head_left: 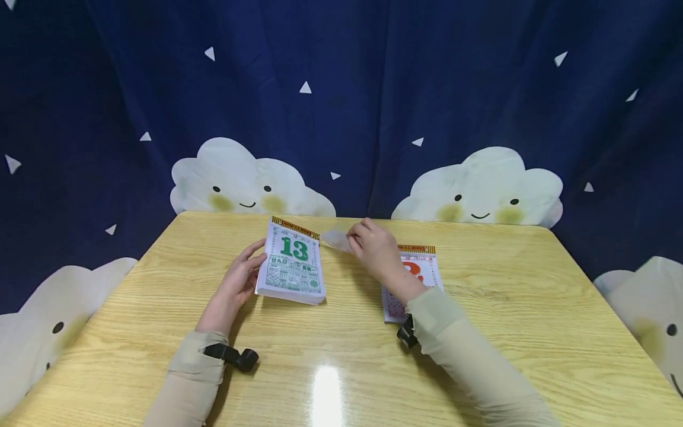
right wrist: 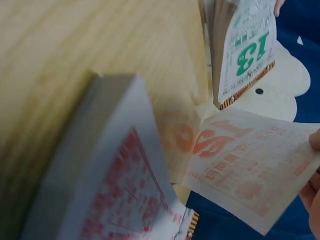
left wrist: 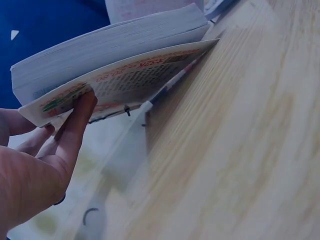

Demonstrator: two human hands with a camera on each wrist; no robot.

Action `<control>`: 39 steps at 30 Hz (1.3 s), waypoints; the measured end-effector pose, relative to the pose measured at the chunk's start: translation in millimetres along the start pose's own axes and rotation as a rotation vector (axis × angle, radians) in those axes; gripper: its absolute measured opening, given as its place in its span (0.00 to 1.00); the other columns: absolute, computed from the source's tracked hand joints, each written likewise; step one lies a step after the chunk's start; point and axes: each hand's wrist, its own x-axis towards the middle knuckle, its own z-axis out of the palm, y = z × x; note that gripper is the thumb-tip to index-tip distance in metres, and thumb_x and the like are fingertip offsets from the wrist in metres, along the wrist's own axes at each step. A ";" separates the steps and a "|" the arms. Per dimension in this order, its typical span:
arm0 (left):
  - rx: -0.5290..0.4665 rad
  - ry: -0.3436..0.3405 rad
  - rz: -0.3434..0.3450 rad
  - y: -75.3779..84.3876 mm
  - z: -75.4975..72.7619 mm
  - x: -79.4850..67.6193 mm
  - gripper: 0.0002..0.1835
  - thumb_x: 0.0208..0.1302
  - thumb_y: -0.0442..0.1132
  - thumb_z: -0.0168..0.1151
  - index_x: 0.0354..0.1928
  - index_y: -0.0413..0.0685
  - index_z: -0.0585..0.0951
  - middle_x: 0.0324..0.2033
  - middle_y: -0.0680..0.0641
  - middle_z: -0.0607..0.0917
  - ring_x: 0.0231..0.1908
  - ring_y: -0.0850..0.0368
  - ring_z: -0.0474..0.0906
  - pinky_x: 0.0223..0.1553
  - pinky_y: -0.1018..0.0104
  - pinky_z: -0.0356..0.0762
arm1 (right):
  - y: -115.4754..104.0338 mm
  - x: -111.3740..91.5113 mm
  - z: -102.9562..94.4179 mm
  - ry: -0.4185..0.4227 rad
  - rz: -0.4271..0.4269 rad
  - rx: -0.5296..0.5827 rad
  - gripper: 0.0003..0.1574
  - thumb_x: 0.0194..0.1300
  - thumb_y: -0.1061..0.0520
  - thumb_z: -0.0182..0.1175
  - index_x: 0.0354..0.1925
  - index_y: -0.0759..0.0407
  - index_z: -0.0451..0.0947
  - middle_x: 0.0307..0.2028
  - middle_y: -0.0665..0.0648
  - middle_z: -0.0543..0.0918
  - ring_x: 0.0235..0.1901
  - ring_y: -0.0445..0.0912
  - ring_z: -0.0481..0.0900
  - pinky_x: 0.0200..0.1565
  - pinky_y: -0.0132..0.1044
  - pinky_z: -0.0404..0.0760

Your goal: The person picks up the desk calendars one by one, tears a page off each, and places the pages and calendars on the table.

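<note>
My left hand (head_left: 237, 281) grips a thick tear-off calendar (head_left: 293, 261) by its left edge, fingers against the backing board in the left wrist view. The calendar is tilted toward me, with a green 13 on its top page and a striped orange-black strip along its upper edge. To the right of it, my right hand (head_left: 376, 249) pinches a thin loose calendar sheet (right wrist: 250, 175). That sheet shows an orange 12 in the right wrist view. Below my right wrist lies a second tear-off calendar (head_left: 431, 270) with red print, partly hidden by the forearm.
Both calendars are at a light wood table (head_left: 320, 338). A dark blue curtain (head_left: 347, 89) with white clouds (head_left: 485, 184) hangs behind it. Black camera straps (head_left: 226, 354) are on the wrists.
</note>
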 end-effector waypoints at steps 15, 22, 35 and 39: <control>0.069 0.005 -0.060 7.9 -10.1 -2.2 0.26 0.63 0.38 0.45 0.63 0.52 0.54 0.32 0.53 0.81 0.26 0.61 0.78 0.24 0.68 0.75 | -28.4 -13.5 12.4 -0.235 -0.045 -0.058 0.03 0.51 0.55 0.57 0.24 0.52 0.76 0.22 0.47 0.71 0.20 0.38 0.68 0.21 0.31 0.71; 0.172 0.010 -0.071 9.5 -14.3 -1.2 0.27 0.61 0.42 0.48 0.63 0.54 0.55 0.31 0.54 0.81 0.27 0.62 0.78 0.24 0.68 0.75 | -37.6 -17.1 19.5 -0.372 -0.014 -0.035 0.04 0.50 0.56 0.56 0.21 0.53 0.76 0.22 0.47 0.72 0.20 0.38 0.70 0.22 0.30 0.71; 0.440 0.088 -0.034 4.8 -25.8 3.1 0.24 0.61 0.38 0.48 0.59 0.42 0.60 0.36 0.48 0.73 0.26 0.64 0.73 0.27 0.71 0.73 | -49.7 -22.7 28.0 -0.750 0.129 0.057 0.12 0.51 0.52 0.59 0.15 0.51 0.75 0.15 0.46 0.73 0.17 0.38 0.66 0.20 0.29 0.66; 0.525 0.133 -0.056 5.5 -24.8 2.3 0.22 0.61 0.36 0.48 0.57 0.38 0.63 0.36 0.46 0.75 0.26 0.64 0.73 0.28 0.71 0.73 | -50.9 -24.7 27.8 -0.795 0.129 0.061 0.14 0.50 0.47 0.60 0.14 0.49 0.74 0.14 0.44 0.71 0.18 0.39 0.68 0.21 0.28 0.67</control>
